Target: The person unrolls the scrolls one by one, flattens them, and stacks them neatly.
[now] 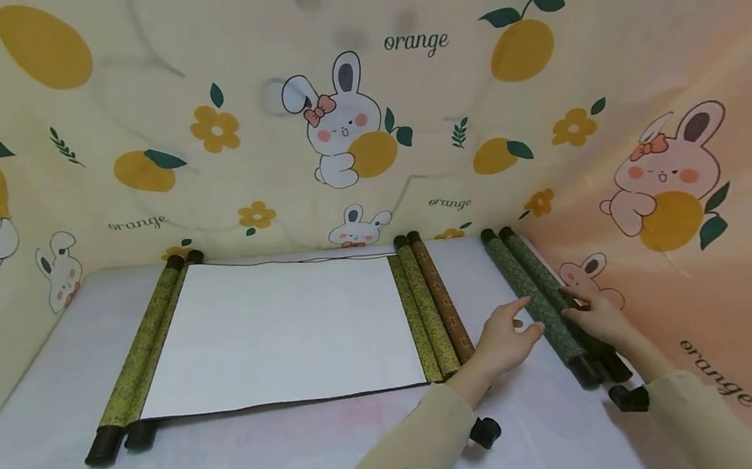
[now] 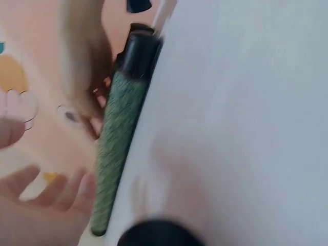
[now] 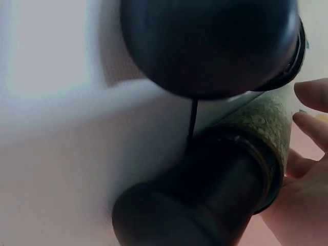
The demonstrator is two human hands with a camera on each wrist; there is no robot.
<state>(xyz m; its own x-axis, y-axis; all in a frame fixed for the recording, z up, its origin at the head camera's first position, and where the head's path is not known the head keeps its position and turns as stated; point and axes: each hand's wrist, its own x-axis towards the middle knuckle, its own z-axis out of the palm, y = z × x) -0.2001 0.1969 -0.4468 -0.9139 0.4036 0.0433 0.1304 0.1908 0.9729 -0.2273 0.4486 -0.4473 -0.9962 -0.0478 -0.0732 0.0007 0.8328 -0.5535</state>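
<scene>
Two dark green patterned scroll rollers [image 1: 529, 287] with black end caps lie side by side at the right of the table. My left hand [image 1: 500, 340] is just left of them, its thumb and fingers spread apart with nothing held. The left wrist view shows those fingers [image 2: 66, 192] beside the green roller [image 2: 115, 138]. At the outer roller's right side is my right hand [image 1: 598, 314], thumb and fingers loosely bent and apart. In the right wrist view this hand [image 3: 307, 189] lies close along a patterned roller [image 3: 261, 120]; whether it touches is unclear.
Left of the hands, a white sheet [image 1: 277, 336] lies spread between yellow-green rollers [image 1: 143, 343]. A brown patterned roller [image 1: 440, 293] lies along its right side. Patterned cloth [image 1: 219, 182] walls the back and sides. Black wrist devices [image 1: 485, 432] sit under the wrists.
</scene>
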